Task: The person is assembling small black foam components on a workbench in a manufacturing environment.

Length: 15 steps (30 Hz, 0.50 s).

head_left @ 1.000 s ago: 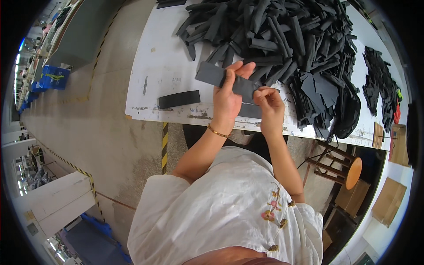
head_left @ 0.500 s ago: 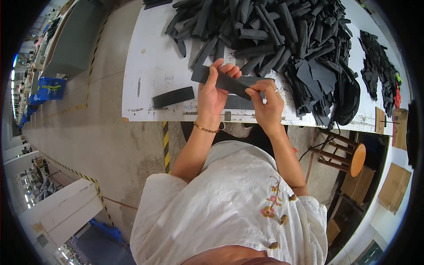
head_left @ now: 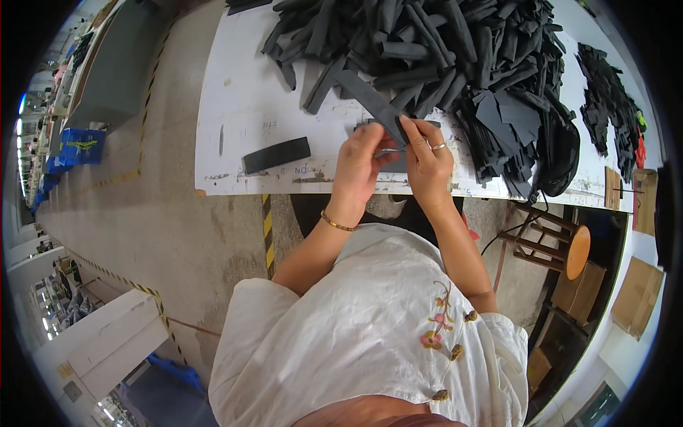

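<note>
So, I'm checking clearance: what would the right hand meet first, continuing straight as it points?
Beyond its held dark grey fabric strip, probably the heap of dark grey fabric pieces; depth unclear.

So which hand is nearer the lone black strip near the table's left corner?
Left: left hand is right of the black strip, not touching; right hand is farther right.

The grey concrete floor [head_left: 220, 242] bears black-and-yellow hazard tape [head_left: 268, 242]. A round-seated wooden stool [head_left: 578, 252] is located at right, beside a cardboard box [head_left: 580, 293]. A blue plastic crate [head_left: 80, 146] and bright lights [head_left: 20, 127] occupy the left side.
</note>
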Available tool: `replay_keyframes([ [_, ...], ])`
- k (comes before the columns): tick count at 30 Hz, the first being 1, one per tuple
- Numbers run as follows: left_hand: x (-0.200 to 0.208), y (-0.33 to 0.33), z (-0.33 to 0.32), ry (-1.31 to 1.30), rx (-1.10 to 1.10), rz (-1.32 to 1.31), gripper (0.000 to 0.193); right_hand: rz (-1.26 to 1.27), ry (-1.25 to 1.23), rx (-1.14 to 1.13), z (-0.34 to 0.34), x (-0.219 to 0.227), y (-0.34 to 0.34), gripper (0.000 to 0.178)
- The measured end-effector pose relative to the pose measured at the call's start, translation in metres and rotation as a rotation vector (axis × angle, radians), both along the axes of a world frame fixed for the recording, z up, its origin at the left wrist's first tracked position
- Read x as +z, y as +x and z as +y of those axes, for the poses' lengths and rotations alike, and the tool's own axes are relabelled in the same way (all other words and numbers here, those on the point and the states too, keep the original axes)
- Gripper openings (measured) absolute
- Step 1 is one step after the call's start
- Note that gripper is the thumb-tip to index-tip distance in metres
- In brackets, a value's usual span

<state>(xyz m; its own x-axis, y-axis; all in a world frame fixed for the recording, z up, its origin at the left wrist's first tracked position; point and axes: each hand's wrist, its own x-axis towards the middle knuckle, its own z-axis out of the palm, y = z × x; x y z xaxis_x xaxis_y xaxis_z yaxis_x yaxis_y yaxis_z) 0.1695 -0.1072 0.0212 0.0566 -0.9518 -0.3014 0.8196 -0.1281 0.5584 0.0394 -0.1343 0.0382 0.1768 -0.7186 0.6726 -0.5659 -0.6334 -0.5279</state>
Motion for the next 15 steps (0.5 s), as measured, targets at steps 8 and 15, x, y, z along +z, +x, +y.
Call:
replay_keyframes([
  [8, 0.006, 0.018, -0.005, -0.032, -0.022, -0.402, 0.021, -0.294, 0.437, 0.109, -0.003, -0.008, -0.003, 0.03],
  [15, -0.001, 0.013, -0.003, -0.027, -0.142, -0.566, 0.024, -0.977, 1.022, 0.22, -0.011, -0.018, -0.001, 0.025],
])
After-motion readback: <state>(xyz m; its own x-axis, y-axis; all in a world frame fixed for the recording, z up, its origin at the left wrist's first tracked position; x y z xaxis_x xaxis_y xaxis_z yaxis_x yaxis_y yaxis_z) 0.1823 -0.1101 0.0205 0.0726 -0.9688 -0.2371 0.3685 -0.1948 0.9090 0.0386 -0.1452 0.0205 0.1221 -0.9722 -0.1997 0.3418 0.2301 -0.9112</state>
